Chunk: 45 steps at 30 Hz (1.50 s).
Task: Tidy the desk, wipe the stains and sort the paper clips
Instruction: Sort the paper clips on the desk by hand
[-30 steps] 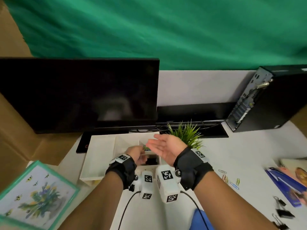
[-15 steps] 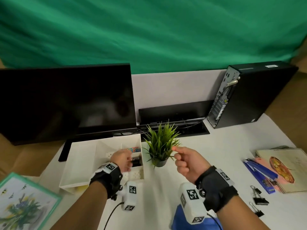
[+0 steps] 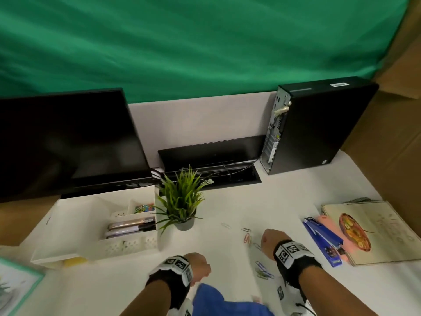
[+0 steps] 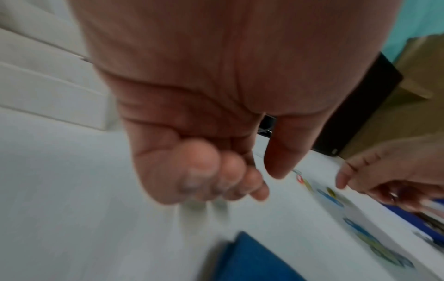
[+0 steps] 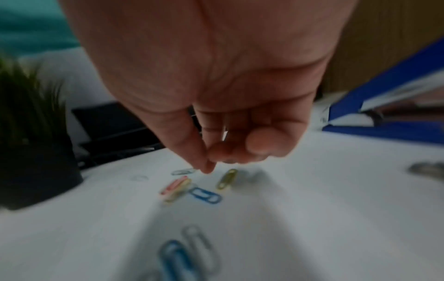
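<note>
Just beneath right hand (image 5: 216,95), scattered paper clips (image 5: 204,194)

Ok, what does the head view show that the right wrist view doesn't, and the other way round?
Head only: the white plastic desk organiser with coloured clips in a rear compartment, the black monitor, the left hand. Right wrist only: the right hand's curled fingers, thumb tip low between a pale blue paper clip and a yellow paper clip. Both: the green potted plant, the blue stapler, loose coloured paper clips on the white desk.
</note>
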{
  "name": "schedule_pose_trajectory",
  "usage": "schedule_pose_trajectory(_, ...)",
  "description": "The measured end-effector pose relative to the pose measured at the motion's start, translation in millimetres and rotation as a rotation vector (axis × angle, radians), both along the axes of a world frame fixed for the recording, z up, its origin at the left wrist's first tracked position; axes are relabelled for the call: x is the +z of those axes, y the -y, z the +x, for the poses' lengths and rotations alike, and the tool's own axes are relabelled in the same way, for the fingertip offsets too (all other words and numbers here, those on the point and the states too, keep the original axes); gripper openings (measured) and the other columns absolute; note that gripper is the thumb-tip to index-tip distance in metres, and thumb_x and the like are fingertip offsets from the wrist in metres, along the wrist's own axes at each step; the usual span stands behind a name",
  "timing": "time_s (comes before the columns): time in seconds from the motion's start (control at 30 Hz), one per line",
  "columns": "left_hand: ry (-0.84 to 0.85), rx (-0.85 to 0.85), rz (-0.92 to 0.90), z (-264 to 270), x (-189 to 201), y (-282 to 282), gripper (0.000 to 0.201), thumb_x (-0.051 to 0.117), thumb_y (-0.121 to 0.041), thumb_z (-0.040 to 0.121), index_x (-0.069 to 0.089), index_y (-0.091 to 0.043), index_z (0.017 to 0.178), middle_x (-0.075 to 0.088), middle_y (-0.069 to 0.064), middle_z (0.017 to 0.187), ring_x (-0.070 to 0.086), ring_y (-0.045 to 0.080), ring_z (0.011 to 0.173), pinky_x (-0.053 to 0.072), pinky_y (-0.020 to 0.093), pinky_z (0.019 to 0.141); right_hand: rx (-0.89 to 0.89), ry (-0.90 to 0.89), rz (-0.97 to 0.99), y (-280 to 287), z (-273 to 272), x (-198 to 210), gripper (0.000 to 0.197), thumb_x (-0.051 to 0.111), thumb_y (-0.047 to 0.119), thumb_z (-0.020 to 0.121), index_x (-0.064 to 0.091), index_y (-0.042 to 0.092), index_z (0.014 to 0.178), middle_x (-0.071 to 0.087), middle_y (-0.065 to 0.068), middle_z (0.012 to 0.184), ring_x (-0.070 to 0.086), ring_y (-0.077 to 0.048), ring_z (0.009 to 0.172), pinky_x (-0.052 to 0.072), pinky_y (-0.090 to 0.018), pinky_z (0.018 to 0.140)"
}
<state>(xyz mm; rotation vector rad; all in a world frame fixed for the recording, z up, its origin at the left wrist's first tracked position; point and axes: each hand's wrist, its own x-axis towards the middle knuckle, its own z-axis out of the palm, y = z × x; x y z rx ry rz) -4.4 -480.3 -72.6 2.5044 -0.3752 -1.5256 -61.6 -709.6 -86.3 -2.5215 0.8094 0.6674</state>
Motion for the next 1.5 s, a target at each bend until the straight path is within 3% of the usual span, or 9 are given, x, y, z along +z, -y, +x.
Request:
schedule_pose_trajectory(0.17,0.325,-0.108,-0.108,-10,-20,64,0.033,0.045,-0.019,0.093,0.048,-0.017,0.126,0.043,0.007,0.134,0.049,0.024,0.119,0.042,0.029,0.097,0.226,0.058,-0.042,24,-6,-24,0.041,0.041,0.010,0.093,0.044,0.016,0.134,0.041,-0.010,0.134,0.047,-0.026,0.121,0.040,-0.029,0.101)
schedule_pose_trajectory(0.3,0.490,-0.212,-0.072,5,-33,78,0.064,0.044,-0.006,0.089,0.021,-0.025,0.146,-0.002,0.005,0.157,0.006,0.025,0.145,0.025,0.034,0.116,0.404,0.018,-0.073,6,-4,-23,0.036,0.044,0.009,0.093,0.049,0.006,0.128,0.042,-0.015,0.131,0.045,-0.029,0.122,0.041,-0.035,0.102)
schedule_pose_trajectory(0.4,0.545,-0.221,-0.028,17,-45,92,0.072,0.043,-0.001,0.088,0.013,-0.024,0.149,-0.007,0.000,0.158,-0.001,0.020,0.146,0.022,0.033,0.117,0.438,0.002,-0.067,11,-11,-24,0.032,0.041,0.008,0.094,0.054,0.000,0.123,0.046,-0.017,0.128,0.047,-0.032,0.120,0.043,-0.039,0.098)
schedule_pose_trajectory(0.73,0.593,-0.164,0.054,14,-55,110,0.036,0.041,-0.003,0.090,0.046,-0.011,0.124,0.047,0.007,0.130,0.047,0.021,0.120,0.042,0.028,0.099,0.424,-0.008,-0.064,29,-4,-32,0.030,0.052,0.019,0.091,0.054,0.007,0.119,0.058,-0.014,0.121,0.058,-0.031,0.111,0.047,-0.035,0.086)
schedule_pose_trajectory(0.97,0.519,0.004,0.037,-1,-54,114,0.044,0.043,-0.014,0.091,0.037,-0.010,0.135,0.045,0.008,0.136,0.043,0.022,0.127,0.036,0.027,0.105,0.158,0.093,0.140,30,0,-39,0.035,0.050,0.031,0.092,0.049,0.008,0.118,0.058,-0.012,0.121,0.056,-0.029,0.111,0.045,-0.030,0.088)
schedule_pose_trajectory(1.13,0.556,0.075,-0.018,-7,-43,125,0.029,0.033,-0.014,0.097,0.051,-0.005,0.119,0.055,0.011,0.127,0.051,0.025,0.118,0.038,0.027,0.096,0.191,0.079,0.106,18,-1,-39,0.033,0.047,0.029,0.092,0.050,0.011,0.120,0.057,-0.009,0.122,0.056,-0.027,0.113,0.046,-0.031,0.089)
schedule_pose_trajectory(1.27,0.547,0.238,-0.186,-5,-43,134,0.012,0.038,-0.012,0.093,0.046,-0.015,0.085,0.062,0.012,0.104,0.055,0.023,0.088,0.045,0.027,0.076,0.213,-0.024,0.121,15,4,-35,0.025,0.055,0.021,0.089,0.062,0.009,0.109,0.062,-0.008,0.120,0.060,-0.025,0.111,0.048,-0.027,0.086)
schedule_pose_trajectory(1.37,0.538,0.193,-0.176,-4,-52,140,0.025,0.049,-0.028,0.090,0.048,-0.013,0.110,0.058,0.007,0.116,0.056,0.022,0.107,0.043,0.024,0.083,0.196,-0.016,0.186,19,0,-34,0.020,0.062,0.028,0.082,0.052,0.015,0.070,0.060,0.001,0.080,0.064,-0.020,0.087,0.045,-0.023,0.066)
schedule_pose_trajectory(1.5,0.608,-0.053,0.027,-4,-63,140,0.048,0.048,-0.040,0.091,0.041,-0.014,0.131,0.046,0.007,0.132,0.047,0.023,0.123,0.041,0.031,0.102,0.091,0.010,0.369,35,-6,-30,0.013,0.065,0.032,0.072,0.055,0.025,0.069,0.056,0.010,0.073,0.055,-0.010,0.069,0.044,-0.020,0.060)
